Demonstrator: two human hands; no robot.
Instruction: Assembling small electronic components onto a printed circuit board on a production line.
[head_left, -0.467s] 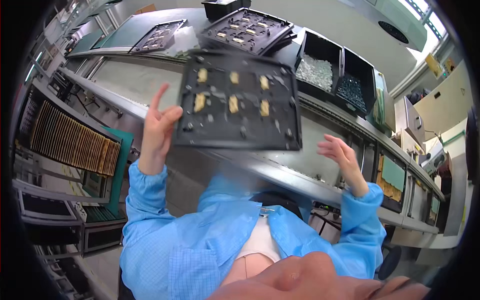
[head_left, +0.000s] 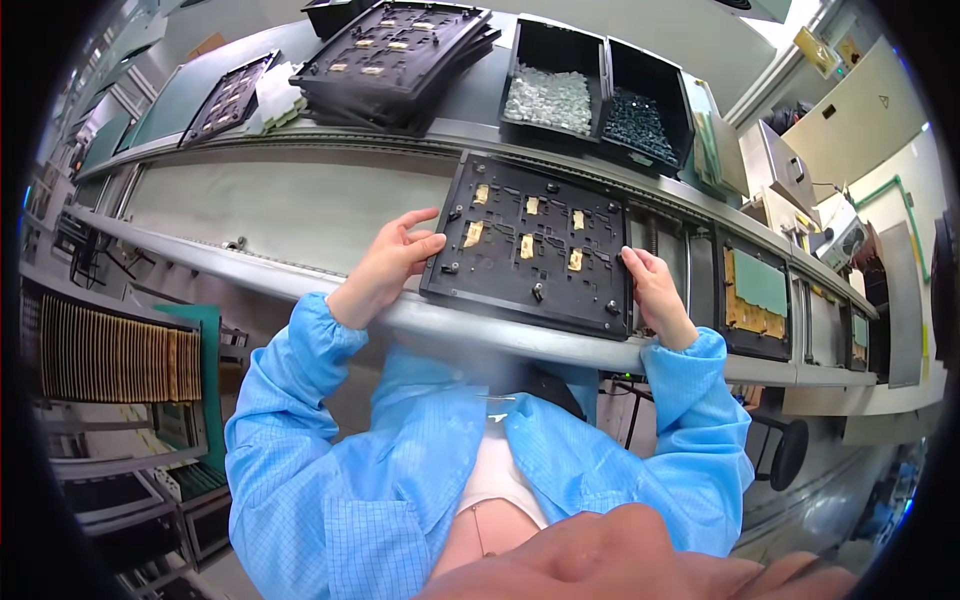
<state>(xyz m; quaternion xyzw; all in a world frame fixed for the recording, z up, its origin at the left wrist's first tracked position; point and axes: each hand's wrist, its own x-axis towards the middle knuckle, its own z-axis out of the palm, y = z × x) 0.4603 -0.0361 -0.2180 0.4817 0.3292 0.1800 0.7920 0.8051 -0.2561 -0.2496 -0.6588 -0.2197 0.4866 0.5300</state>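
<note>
Bins [head_left: 548,52] and stacked trays [head_left: 358,98] stood on the surface [head_left: 472,104] beyond the black tray [head_left: 492,276], clasped at opposite edges by the left grip [head_left: 388,264] and right grip [head_left: 658,293].

Two black bins are seen side by side at the back: clear pieces [head_left: 548,100] are held in the left bin [head_left: 563,48], dark bluish pieces [head_left: 640,122] in the right bin [head_left: 648,75]. Black trays are piled in a stack [head_left: 352,98] left of them, with a white sheet [head_left: 275,97] set near. Thin brown-edged boards [head_left: 115,350] are racked at far left. A green board [head_left: 762,284] is seated in a black frame [head_left: 752,344] at right.
</note>
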